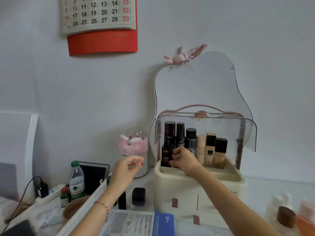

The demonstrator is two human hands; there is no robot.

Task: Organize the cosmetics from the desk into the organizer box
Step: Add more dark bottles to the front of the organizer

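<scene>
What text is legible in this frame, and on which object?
"L'OREAL", "YOUTH CODE": dark serum bottle gripped by the right hand.
"2" to "29", top row cut off: wall calendar.
"Life", partly hidden: organizer box.
Water bottle label, leaflet, other bottles: too small or blurred.

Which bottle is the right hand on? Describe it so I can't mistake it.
Find the cream organizer box under its raised clear lid. At the left end of its top tray stands the dark dropper bottle, gripped by the right hand. Unlike its neighbours, it sits forward, with white lettering.
</scene>
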